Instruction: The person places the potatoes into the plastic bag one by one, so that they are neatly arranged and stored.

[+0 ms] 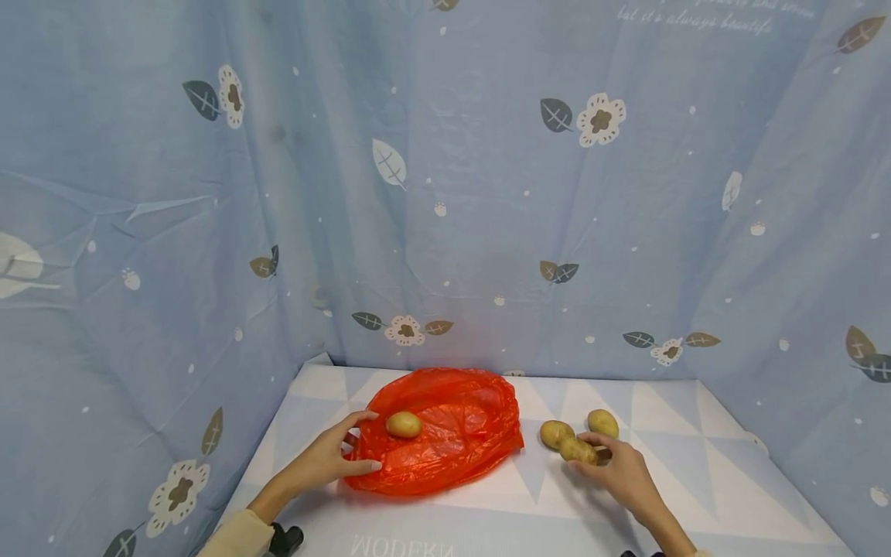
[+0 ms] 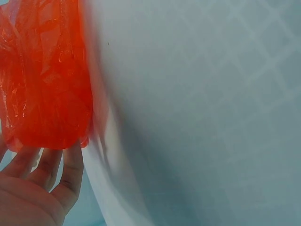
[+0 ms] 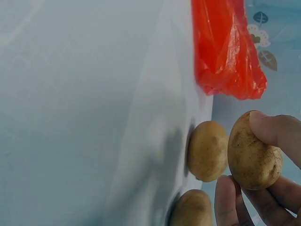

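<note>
Head view, closest: a cream sleeve leads to the bare left hand, thumb and fingers spread at the edge of a crinkled, shiny, translucent red plastic bag. The bare right hand pinches a speckled yellow-brown oval potato between thumb and fingers, right of the bag. Within the bag's outline lies a smooth yellow oval potato; just beyond the pinched one rest a rounded yellow-brown potato and another potato. Beneath is a white and pale-blue triangle-patterned table; behind, creased light-blue leaf-and-flower drapes.

Head: forward-down; wrist views: close, seemingly sideways, sharing bag.
</note>
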Tool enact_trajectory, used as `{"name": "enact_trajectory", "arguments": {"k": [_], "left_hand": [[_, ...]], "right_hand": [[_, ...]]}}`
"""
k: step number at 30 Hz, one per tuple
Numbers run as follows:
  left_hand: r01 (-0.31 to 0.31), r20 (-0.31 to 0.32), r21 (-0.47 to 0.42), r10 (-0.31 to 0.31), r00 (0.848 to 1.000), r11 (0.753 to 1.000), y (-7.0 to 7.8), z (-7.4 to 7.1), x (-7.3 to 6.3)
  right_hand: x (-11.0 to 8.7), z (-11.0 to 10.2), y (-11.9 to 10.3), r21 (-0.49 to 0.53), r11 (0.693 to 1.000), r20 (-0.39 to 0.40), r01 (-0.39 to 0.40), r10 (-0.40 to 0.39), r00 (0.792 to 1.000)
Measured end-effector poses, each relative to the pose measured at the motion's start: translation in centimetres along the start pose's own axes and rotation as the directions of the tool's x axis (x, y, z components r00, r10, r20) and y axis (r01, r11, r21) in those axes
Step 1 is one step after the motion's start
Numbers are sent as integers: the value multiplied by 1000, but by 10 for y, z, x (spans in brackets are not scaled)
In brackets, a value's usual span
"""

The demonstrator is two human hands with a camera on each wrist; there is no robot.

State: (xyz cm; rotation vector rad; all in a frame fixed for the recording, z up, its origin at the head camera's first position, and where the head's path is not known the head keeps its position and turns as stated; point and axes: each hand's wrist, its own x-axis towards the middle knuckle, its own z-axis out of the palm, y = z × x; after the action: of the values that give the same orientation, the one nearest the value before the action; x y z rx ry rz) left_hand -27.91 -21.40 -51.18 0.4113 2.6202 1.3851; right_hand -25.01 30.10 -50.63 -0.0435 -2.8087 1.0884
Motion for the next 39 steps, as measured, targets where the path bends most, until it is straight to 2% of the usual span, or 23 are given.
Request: {"name": "enact_trajectory", "arguments": {"k": [12, 26, 39], "left_hand": [[10, -1, -1, -10, 1000, 1000, -1, 1, 0], [21, 1, -5, -21, 1000, 1000, -1, 1, 0], [51, -6, -10, -51, 999, 999, 2, 3, 0]], "right_hand": [[11, 4, -19, 86, 996, -6, 21, -21, 1000], [26, 3, -39, 108, 986, -12, 126, -125, 992], [36, 13, -57, 121, 985, 2, 123, -124, 992]]}}
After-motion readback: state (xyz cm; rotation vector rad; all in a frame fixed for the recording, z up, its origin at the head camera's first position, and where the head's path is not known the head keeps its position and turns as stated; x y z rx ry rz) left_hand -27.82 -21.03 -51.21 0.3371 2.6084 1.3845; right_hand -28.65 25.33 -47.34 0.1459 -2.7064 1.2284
